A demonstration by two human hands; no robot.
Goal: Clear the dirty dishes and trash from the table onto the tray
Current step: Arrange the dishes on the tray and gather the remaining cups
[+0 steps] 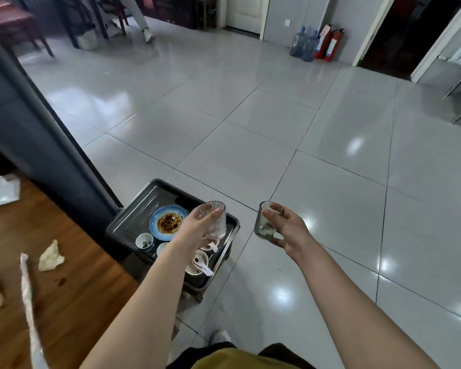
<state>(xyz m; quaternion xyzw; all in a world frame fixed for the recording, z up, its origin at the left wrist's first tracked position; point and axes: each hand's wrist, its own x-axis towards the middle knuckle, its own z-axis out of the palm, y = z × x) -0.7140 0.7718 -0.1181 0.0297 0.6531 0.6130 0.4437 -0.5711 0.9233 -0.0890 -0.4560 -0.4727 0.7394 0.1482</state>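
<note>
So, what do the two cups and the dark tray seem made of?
Ribbed clear cup: glass, see-through with vertical ridges. Smooth grey-tinted cup: probably glass, transparent. Dark rectangular tray: glossy, ribbed floor; plastic or coated metal, unclear.

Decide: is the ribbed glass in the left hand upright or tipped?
Upright. The ribbed glass shows its rim on top, base below, held by the left hand.

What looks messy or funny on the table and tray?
A dark brown stain sits on the wooden table near a crumpled napkin, like a spill. On the tray, the blue plate has browned food left. The left hand grips a ribbed glass, the right hand a tinted glass; neither is spilling.
</note>
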